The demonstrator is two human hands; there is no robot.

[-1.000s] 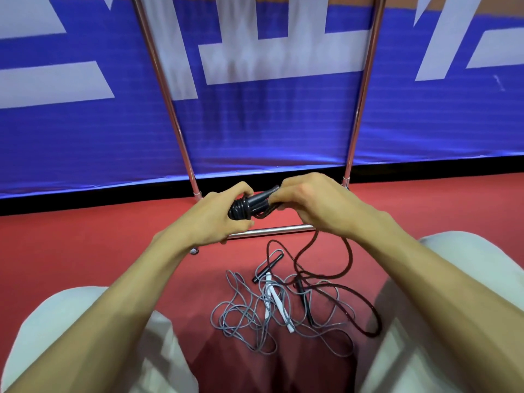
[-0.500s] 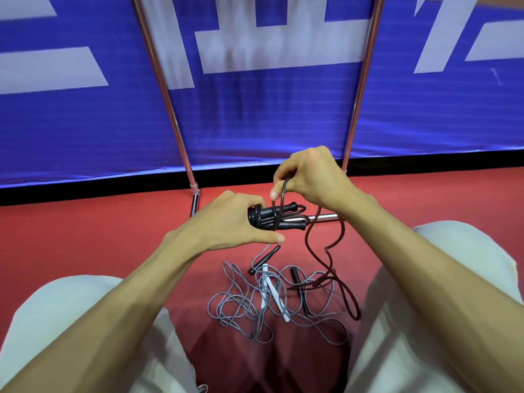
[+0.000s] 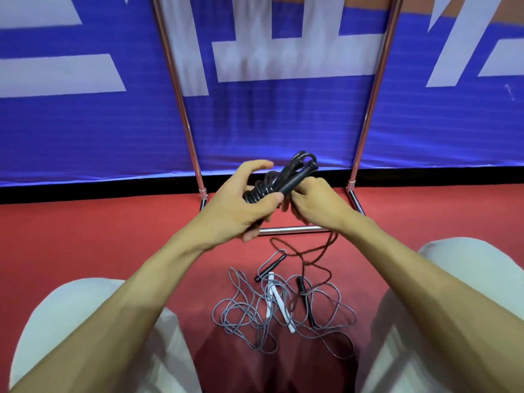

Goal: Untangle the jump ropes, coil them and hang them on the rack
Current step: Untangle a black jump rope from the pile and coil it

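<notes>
Head view: left hand (image 3: 241,207) grips the black coil (image 3: 279,181), right hand (image 3: 314,205) pinches it at 3 o'clock; keep wraps snug, feeding trailing cord (image 3: 336,238) from 6 o'clock.

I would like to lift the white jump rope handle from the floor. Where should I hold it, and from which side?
Probably pinch the white handle near its lower end, coming straight down from above. It lies flat on the red floor, and that end seems to poke out of the grey cord loops, while cords cross its upper part.
</notes>
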